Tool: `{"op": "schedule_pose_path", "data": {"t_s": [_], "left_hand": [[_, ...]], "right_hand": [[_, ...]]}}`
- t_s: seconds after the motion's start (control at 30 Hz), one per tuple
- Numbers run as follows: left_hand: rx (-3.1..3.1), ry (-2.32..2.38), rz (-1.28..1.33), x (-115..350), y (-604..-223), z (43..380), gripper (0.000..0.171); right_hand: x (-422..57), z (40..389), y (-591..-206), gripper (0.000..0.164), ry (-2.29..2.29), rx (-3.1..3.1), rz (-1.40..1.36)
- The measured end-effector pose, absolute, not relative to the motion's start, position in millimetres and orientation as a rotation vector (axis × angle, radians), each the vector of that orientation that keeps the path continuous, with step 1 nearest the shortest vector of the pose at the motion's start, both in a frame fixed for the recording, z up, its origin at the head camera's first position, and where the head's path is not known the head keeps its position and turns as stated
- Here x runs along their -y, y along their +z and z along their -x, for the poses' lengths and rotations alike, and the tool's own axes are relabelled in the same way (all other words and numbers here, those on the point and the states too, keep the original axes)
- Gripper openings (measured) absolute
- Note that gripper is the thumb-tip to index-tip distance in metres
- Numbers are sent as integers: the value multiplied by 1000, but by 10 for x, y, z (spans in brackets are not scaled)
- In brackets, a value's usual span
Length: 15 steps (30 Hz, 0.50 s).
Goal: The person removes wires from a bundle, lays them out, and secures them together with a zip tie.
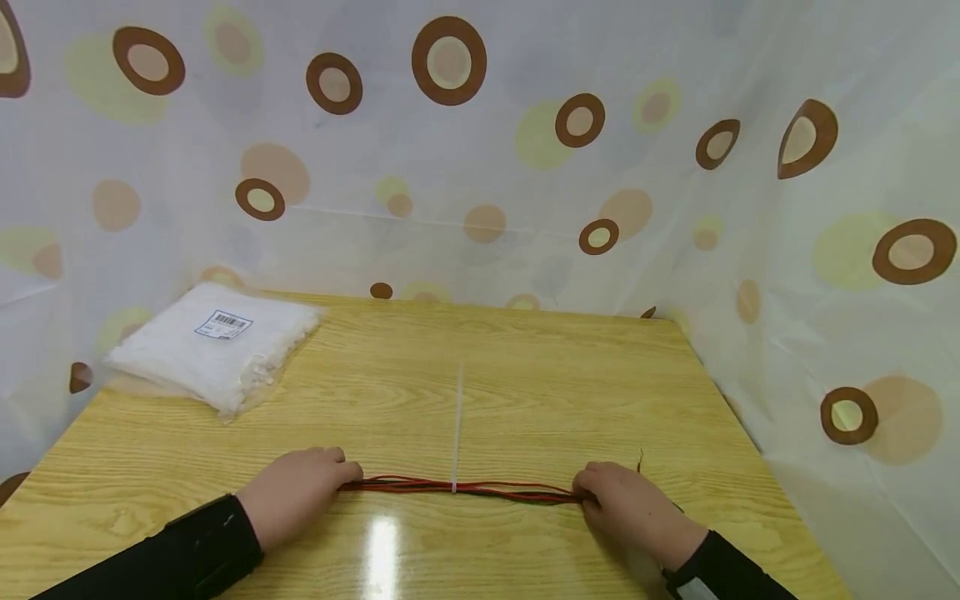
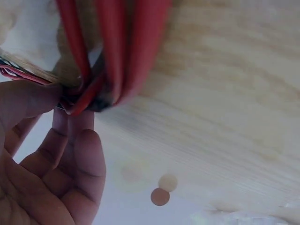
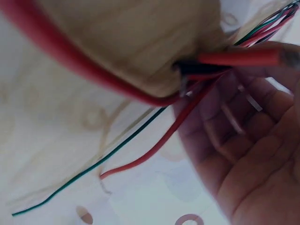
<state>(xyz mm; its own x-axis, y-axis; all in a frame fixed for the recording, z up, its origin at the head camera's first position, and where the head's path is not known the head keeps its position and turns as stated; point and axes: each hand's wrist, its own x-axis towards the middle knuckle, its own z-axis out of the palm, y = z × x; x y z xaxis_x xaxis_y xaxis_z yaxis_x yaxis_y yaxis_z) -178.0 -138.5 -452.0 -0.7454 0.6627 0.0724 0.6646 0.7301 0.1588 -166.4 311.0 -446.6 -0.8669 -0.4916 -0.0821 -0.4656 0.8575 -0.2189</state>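
Note:
A bundle of red, black and green wires [image 1: 408, 482] stretches sideways near the front of the table. My left hand [image 1: 296, 492] pinches its left end between thumb and fingers; thick red ends [image 2: 133, 51] stick out past the grip in the left wrist view. At the other end, my right hand [image 1: 633, 508] pinches the bundle too. Loose ends splay beyond it in the right wrist view, among them a thin green wire [image 3: 93, 166] and a red wire [image 3: 152, 150]. A white cable tie [image 1: 458, 417] lies lengthwise away from me, its near end overlapping the bundle's middle.
A clear plastic bag of white cable ties [image 1: 217, 342] with a barcode label lies at the back left of the wooden table [image 1: 570, 383]. A patterned curtain [image 1: 480, 167] encloses the table behind and at both sides.

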Motion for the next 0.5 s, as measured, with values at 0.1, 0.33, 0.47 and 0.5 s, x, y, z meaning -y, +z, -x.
{"op": "schedule_pose_path", "data": {"t_s": [0.1,0.33,0.47,0.5], "left_hand": [[2871,-279,1191,1423,-4515,1850,23],[2825,-235,1347,1495,-4473,2025,30],[2846,-208,1305,1510,-4477,2031,29],[2857,-220,1287,1508,-4479,2022,28]], "right_hand": [[-3176,1738,-4475,9,-306,-2889,862],[-3251,1889,-4449,18,-394,-2770,905],[-3235,1915,-4428,18,-378,-2746,885],[-3232,1909,-4424,17,-366,-2747,878]]}}
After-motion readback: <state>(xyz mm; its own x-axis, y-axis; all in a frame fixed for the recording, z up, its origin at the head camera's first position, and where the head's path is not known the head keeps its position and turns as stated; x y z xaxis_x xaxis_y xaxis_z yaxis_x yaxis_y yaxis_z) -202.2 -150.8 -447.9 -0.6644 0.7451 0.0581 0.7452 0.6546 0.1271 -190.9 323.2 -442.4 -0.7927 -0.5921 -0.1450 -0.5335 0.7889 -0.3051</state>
